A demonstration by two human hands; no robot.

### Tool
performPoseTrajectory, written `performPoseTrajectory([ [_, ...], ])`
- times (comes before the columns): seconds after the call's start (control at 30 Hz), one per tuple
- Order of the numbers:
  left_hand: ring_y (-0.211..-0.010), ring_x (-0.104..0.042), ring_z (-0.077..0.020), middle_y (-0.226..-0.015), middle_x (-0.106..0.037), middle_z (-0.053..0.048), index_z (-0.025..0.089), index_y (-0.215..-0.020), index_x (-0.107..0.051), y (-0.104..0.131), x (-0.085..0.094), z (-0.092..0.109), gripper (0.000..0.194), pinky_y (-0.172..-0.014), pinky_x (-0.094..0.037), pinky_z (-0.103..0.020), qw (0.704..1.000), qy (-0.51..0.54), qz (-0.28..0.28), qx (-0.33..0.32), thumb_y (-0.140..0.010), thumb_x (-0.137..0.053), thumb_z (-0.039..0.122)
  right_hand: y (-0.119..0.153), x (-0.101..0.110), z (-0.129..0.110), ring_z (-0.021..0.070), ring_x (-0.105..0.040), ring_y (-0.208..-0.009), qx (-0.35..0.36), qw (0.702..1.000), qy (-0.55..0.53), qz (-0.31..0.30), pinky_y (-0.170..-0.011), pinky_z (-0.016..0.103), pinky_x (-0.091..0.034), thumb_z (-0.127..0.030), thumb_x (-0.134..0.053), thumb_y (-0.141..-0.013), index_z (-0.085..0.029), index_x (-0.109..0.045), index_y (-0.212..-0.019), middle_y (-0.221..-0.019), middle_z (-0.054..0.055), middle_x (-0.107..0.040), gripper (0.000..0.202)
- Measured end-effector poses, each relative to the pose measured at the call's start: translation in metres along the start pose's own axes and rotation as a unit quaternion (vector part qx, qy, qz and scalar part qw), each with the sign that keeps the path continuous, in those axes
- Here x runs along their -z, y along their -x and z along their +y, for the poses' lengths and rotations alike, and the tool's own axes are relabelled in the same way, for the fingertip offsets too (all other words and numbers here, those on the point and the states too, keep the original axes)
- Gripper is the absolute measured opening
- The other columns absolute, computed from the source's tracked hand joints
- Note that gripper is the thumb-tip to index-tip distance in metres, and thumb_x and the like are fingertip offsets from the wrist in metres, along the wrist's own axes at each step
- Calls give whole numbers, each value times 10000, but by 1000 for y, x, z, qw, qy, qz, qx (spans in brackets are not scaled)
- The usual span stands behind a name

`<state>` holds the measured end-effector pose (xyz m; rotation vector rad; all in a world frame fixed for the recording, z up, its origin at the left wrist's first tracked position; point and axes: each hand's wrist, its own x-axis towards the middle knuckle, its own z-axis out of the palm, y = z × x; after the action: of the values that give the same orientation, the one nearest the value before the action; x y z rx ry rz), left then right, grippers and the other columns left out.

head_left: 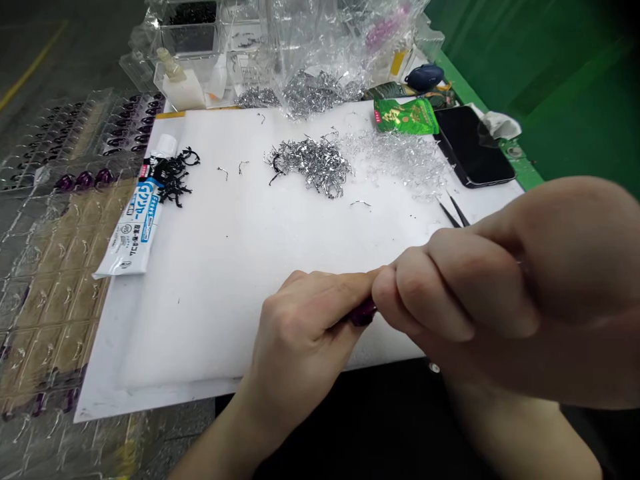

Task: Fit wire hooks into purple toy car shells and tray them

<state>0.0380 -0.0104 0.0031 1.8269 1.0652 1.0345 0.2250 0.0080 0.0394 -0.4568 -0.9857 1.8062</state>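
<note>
My left hand [305, 327] is closed around a shiny dark purple piece [363, 312], and only a small part of it shows below the forefinger. Pressed up against those fingertips is my right hand [465, 287], its fingers curled in tightly. Whatever the right hand grips is hidden. Two dark tweezer tips [456, 212] stick out beyond the right hand; their rear is covered, so I cannot tell whether they lie on the board or are held. Further off on the white board [215, 267] lies a heap of silvery curled bits [315, 163].
At left are a glue tube [133, 227], black curly pieces [175, 177] and clear trays [55, 267] with purple pieces. A phone [475, 147] and green packet [406, 116] sit at right. A white bottle [183, 87] and plastic bags [320, 47] stand behind.
</note>
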Motion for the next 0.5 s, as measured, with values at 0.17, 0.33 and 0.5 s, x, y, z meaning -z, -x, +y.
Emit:
performPoseTrajectory([
  [0.17,-748,-692,-137,-841,-756,58,272,-921,-828,1,2,-2,294,-960,-576,-296,1000,2,-9,7,-949,-735,-6,-10,-10,0,146,-75,-406,57,998,-29,-9,-423,336,-212,-641,-429,-1140,-185,-210,-550,-463,-32,-12,777],
  [0.33,-683,-674,-130,-817,-763,64,306,-1030,-892,1,4,-3,376,-935,-593,-284,1000,2,-5,11,-914,-756,-26,-13,-10,7,133,-30,-412,115,991,-63,-10,-424,333,-235,-585,-287,-1184,-176,-197,-561,-476,-31,-39,750],
  [0.5,-679,-671,-116,-816,-762,79,337,-1074,-898,2,5,-5,405,-967,-601,-274,1000,16,-7,18,-919,-777,-18,-7,-3,12,93,-118,-408,61,992,88,63,-425,264,-257,-645,-54,-1141,-146,-138,-510,-441,-18,-85,809],
])
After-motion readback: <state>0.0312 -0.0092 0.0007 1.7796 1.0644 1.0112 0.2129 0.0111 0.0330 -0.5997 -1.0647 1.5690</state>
